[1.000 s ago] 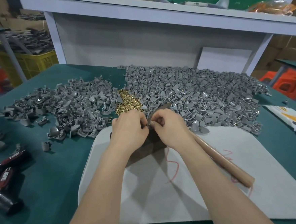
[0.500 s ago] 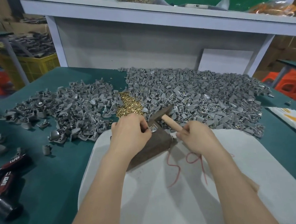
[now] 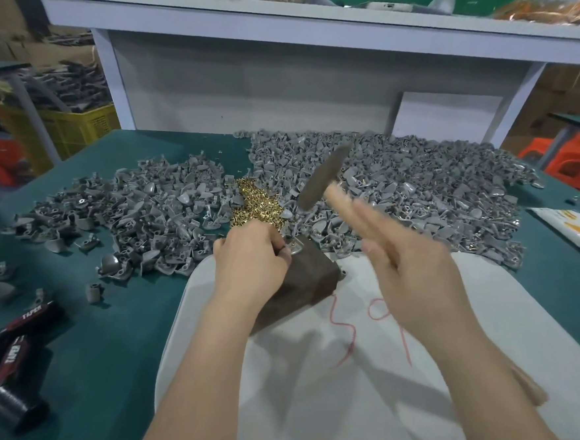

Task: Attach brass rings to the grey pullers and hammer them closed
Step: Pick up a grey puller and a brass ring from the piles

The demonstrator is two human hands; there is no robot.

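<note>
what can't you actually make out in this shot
- Brass ring on the puller: head view, too small, partly behind the left hand; closed or not, cannot tell.
- Hammer, right hand: head view, motion blur hides the finger placement.
- Black tool: head view, cut by the left edge.

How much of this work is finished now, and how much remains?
Done: pullers at the near edge of the right grey pile show brass glints, so probably ringed. In hand: the left hand pins a single grey puller on the dark brown block; the right hand holds the wooden-handled hammer raised. Left: the heap of loose brass rings and the left grey pile.
</note>
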